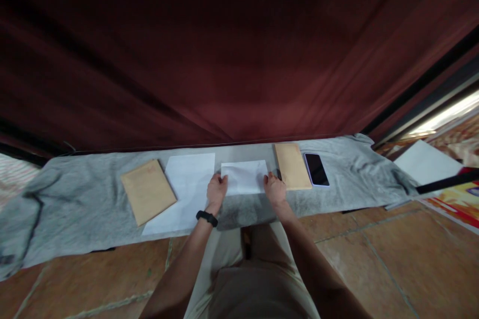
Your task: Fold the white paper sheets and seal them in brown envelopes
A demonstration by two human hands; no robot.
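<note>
Head view: a folded white paper (245, 178) lies in the middle of the cloth-covered table (90, 199), its long axis running left to right. The left hand (217, 190) pinches its left end, and the right hand (275, 188) its right end. Brown envelopes (148, 192) overlap white sheets (192, 182) on the left; another brown envelope (294, 167) on the right points near-far, beside a phone (317, 169). Whether the envelopes hold anything cannot be told.

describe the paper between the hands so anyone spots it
Find the grey cloth below the red fabric. At its middle, between the left hand and right hand, lies a small white sheet. Unlike the larger white paper left of it, it has hands at both ends.
</note>
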